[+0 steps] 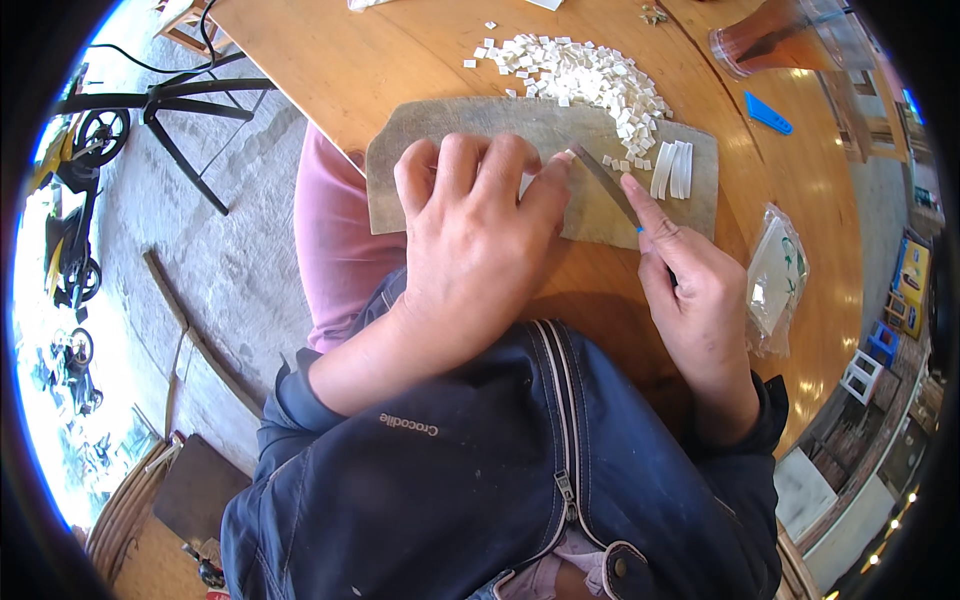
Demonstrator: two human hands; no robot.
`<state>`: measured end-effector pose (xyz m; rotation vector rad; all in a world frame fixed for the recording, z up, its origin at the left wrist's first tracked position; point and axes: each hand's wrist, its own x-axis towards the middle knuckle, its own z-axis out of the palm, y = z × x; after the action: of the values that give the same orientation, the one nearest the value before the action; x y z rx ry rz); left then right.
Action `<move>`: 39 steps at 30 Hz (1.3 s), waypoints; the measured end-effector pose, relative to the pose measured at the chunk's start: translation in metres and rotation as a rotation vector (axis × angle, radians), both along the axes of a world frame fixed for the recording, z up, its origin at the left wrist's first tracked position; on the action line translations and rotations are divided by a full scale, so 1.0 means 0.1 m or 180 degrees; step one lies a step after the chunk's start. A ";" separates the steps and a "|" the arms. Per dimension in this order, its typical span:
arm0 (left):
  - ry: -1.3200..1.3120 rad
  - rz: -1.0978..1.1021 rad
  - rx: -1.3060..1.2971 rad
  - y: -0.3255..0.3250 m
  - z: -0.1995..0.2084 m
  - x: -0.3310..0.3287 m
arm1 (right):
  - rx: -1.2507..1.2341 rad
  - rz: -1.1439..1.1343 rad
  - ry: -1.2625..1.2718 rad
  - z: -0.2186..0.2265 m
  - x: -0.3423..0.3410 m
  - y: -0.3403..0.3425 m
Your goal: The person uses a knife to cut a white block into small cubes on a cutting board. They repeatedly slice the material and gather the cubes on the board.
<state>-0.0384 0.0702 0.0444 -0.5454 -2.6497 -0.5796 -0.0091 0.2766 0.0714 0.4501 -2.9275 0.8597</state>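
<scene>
My left hand is curled down over a worn wooden board, its fingertips and thumb drawn together. A bit of white shows between thumb and fingers; most of what they press on is hidden. In my right hand is a knife, with the index finger stretched along it and a little blue showing at the grip. The blade tip lies close by my left thumb. Several thin white strips sit side by side at the board's right. Small white cut squares are heaped over its far edge and the table.
On the wooden table, a clear plastic bag with white contents lies right of my right hand. Farther back are a blue plastic piece and a tipped-looking cup of brown drink. A black metal stand is on the floor at left.
</scene>
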 end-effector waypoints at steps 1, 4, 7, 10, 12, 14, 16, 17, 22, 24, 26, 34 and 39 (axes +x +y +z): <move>-0.0005 0.0004 -0.0031 0.00 0.01 0.01 | 0.0085 0.0018 -0.0005 -0.01 0.00 0.00; 0.0025 0.0016 -0.0117 0.00 0.00 0.03 | 0.0155 0.0042 -0.0048 -0.01 -0.01 0.00; 0.0110 0.0039 -0.0189 0.00 -0.04 0.04 | 0.0132 0.0073 -0.0056 -0.01 -0.01 0.01; 0.0108 0.0041 -0.0232 0.00 -0.05 0.07 | 0.0254 0.0108 -0.0062 0.02 -0.01 0.01; 0.0128 0.0038 -0.0257 0.00 -0.07 0.07 | 0.0577 0.0081 -0.0094 0.09 0.02 -0.01; 0.0114 0.0051 -0.0343 0.02 -0.03 0.09 | 0.0785 0.0079 -0.0079 0.11 0.03 -0.03; 0.0217 0.0021 -0.0316 0.02 -0.04 0.10 | 0.0891 0.0089 -0.0013 0.11 0.04 -0.05; 0.0322 -0.0010 -0.0250 0.02 -0.08 0.09 | 0.0782 0.0059 -0.0059 0.10 0.04 -0.04; 0.0177 0.0071 -0.0504 0.01 -0.05 0.13 | 0.0310 -0.0040 -0.0230 0.06 0.04 0.04; 0.0162 0.0041 -0.0488 0.01 -0.06 0.13 | 0.0249 -0.0032 -0.0291 0.08 0.02 0.05; 0.0183 0.0045 -0.0446 0.01 -0.07 0.13 | 0.0192 0.0003 -0.0333 0.09 0.01 0.04; 0.0204 0.0031 -0.0356 0.00 -0.08 0.13 | 0.0349 0.0064 -0.0303 0.09 0.03 0.02; 0.0210 0.0039 -0.0383 0.00 -0.08 0.13 | 0.0813 0.0039 -0.0175 0.13 0.06 -0.05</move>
<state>-0.0258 0.0704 0.0368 -0.5723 -2.6356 -0.3934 -0.0028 0.2720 0.0848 0.4654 -3.1017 0.5069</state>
